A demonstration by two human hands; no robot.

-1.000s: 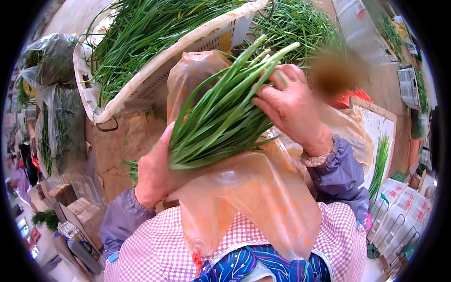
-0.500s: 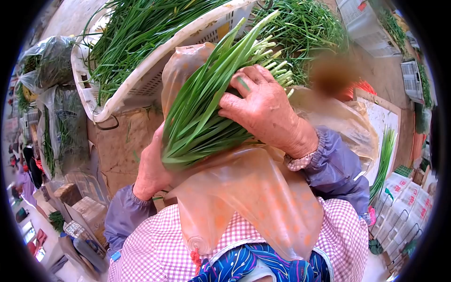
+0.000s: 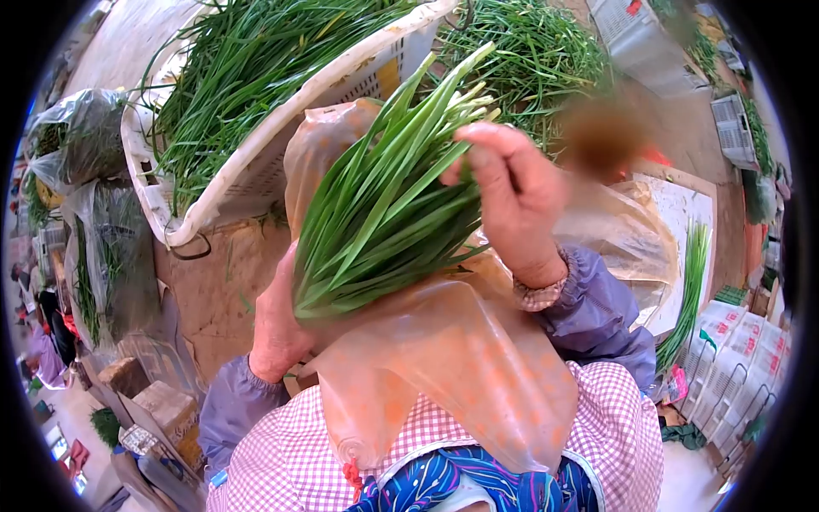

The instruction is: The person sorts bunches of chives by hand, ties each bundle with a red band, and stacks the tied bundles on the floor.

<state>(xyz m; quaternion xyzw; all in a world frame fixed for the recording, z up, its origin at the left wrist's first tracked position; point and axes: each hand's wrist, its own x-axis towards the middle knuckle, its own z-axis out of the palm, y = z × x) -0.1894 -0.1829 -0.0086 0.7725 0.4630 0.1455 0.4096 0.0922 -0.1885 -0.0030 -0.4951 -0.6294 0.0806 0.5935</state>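
Observation:
A thick bunch of garlic chives (image 3: 384,205) lies slanted above my lap, its pale stem ends toward the upper right. My left hand (image 3: 280,320) holds the bunch from the lower left, with its fingers mostly hidden beneath the leaves. At the right edge of the bunch, close to the stems, my right hand (image 3: 520,200) is closed in a pinch on a few chive blades; part of it is blurred. An orange-spotted plastic sheet (image 3: 461,350) covers my lap under the bunch.
A white crate (image 3: 281,128) heaped with long green leaves stands in front of me. More loose greens (image 3: 529,64) lie behind it. At the right, a small chive bundle (image 3: 689,290) rests on a white board (image 3: 674,209). Bagged greens (image 3: 111,256) stand on the left.
My right hand has gone from lying over the stems to the bunch's right edge, its fingers now pinching there. The bunch has dropped slightly; my left hand keeps its hold.

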